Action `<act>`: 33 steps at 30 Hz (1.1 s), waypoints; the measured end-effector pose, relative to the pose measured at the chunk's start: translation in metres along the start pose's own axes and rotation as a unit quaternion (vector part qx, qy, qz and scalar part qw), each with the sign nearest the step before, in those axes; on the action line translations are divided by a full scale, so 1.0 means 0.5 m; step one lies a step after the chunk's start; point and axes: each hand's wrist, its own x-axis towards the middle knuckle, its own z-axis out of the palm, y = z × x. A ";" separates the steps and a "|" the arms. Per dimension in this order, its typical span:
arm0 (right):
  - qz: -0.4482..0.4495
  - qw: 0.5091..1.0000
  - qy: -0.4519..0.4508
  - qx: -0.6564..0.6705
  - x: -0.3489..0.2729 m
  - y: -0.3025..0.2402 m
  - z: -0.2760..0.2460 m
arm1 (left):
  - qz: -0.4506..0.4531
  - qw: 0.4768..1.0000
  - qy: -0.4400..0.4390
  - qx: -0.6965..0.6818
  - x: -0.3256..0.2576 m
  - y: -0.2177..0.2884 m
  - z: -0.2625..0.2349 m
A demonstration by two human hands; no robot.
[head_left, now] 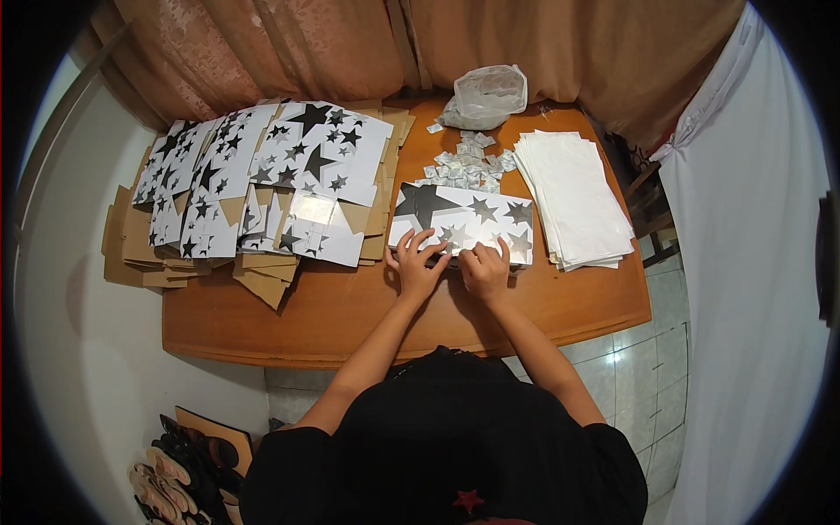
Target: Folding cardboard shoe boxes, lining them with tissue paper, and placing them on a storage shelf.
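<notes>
A closed shoebox-like carton (464, 214), white with black and grey stars, lies on the wooden table in front of me. My left hand (417, 262) rests at its near edge, fingers bent and spread over the lid. Beside it, my right hand (484, 269) is closed at the same edge, its curled fingers pressed on the box front. What lies under those fingers is hidden. Just behind the box is a loose heap of small clear sachets (472, 164).
Overlapping flat star-printed carton blanks (328, 157) fill the table's left side. To the right lies a stack of white paper sheets (573, 197). An open clear plastic bag (490, 92) of sachets stands at the back. Shoes (166, 481) sit on the floor, lower left.
</notes>
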 end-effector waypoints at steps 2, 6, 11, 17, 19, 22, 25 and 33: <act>0.040 0.998 0.007 0.046 0.001 -0.003 0.004 | 0.006 1.000 0.005 0.000 0.001 -0.002 0.003; 0.134 0.983 -0.033 0.119 0.013 -0.011 -0.003 | 0.030 0.999 0.014 0.003 0.003 -0.011 0.009; 0.084 0.989 -0.099 0.066 0.084 0.035 -0.052 | 0.033 0.999 0.031 0.000 0.009 -0.014 0.006; 0.179 0.972 -0.140 -0.066 0.106 0.186 -0.052 | -0.011 1.000 0.016 -0.001 0.004 0.020 0.007; 0.197 0.953 -0.223 -0.055 0.116 0.188 -0.081 | -0.009 1.000 0.008 -0.001 -0.001 0.018 -0.002; 0.173 0.947 -0.256 -0.085 0.093 0.194 -0.092 | -0.036 0.999 -0.037 0.012 -0.027 0.024 -0.018; 0.212 0.937 -0.278 -0.016 0.044 0.191 -0.115 | -0.147 0.988 0.045 0.010 -0.079 0.044 -0.026; 0.247 0.865 -0.359 0.250 -0.099 0.152 -0.141 | -0.434 0.879 -0.098 -0.171 -0.254 0.132 -0.033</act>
